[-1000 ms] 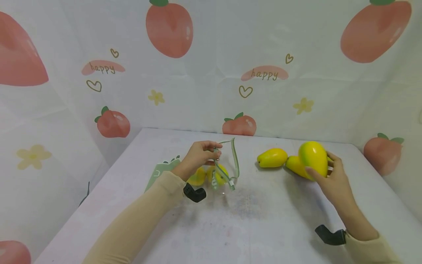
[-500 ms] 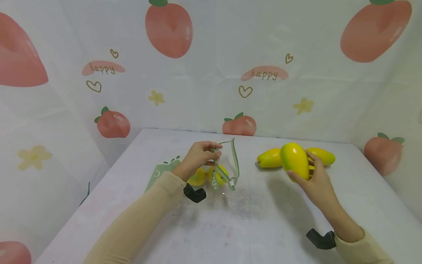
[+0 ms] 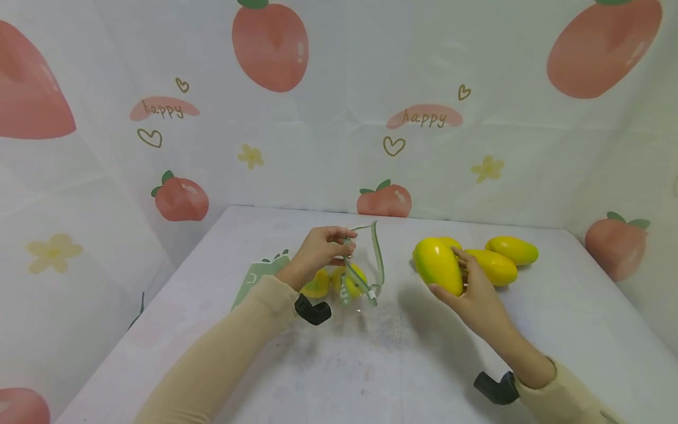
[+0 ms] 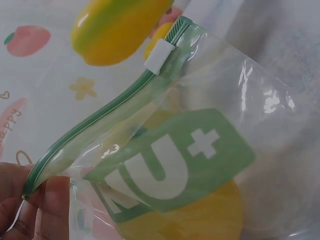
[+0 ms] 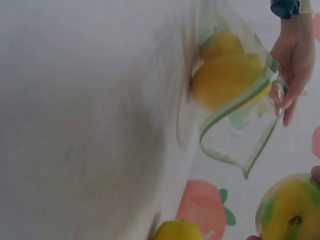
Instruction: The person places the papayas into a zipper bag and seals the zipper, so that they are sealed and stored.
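My left hand pinches the green zip edge of a clear slider bag, whose mouth hangs apart toward the right. Two yellow mangoes lie inside the bag, partly behind its green printed label. A white slider sits near one end of the zip. With thumb and fingers round it, my right hand holds a yellow-green mango above the table, to the right of the bag mouth. The held mango also shows in the right wrist view, at the lower right corner.
Behind and right of my right hand lie two mangoes, one nearer and one farther. A third mango is mostly hidden by the held one. The white table meets a fruit-printed cloth at the back.
My right hand has carried the mango leftward toward the bag, uncovering the two mangoes on the right and covering the left one. My left hand and the bag have stayed in place.
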Demonstrator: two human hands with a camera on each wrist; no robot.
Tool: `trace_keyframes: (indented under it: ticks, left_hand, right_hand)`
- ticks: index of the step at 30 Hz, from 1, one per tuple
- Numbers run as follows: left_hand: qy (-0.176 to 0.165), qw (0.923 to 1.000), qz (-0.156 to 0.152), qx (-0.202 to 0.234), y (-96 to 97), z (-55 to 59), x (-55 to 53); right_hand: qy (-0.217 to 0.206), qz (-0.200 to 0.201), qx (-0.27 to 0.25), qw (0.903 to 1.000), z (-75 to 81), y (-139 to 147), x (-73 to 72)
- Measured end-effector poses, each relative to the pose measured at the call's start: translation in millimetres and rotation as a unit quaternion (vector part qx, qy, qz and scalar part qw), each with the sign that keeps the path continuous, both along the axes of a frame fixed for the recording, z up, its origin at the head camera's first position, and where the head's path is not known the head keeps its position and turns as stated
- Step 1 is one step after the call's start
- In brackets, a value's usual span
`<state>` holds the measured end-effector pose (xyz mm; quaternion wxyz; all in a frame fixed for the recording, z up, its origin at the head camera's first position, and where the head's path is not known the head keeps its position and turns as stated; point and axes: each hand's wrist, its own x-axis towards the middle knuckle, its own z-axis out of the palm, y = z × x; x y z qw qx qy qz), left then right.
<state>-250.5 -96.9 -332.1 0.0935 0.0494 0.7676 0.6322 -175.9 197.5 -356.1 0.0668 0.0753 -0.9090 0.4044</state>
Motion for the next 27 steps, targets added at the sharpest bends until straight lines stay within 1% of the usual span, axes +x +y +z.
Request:
trace_keyframes:
  ticks: [6, 13, 20, 27]
  left_hand:
    - [0.001, 1.0, -0.002, -0.003, 0.7, 1.0, 0.1]
    - [0.001, 1.0, -0.004, -0.001, 0.6, 0.3, -0.3]
    - [-0.002, 1.0, 0.005, -0.007, 1.1, 0.7, -0.6]
    - [-0.007, 1.0, 0.002, -0.006, -0.8, 0.5, 0.2]
  right_hand:
    - [-0.007, 0.019, 0.009, 0.9998, -1.1, -18, -2.2]
    - [-0.003, 0.049, 0.015, 0.9987, -4.5, -36, -7.4]
    - [-0.022, 0.057, -0.001, 0.9981, -7.5, -48, -13.4]
    - [-0.041, 0.06, -0.022, 0.9971, -16.0, -55, -22.1]
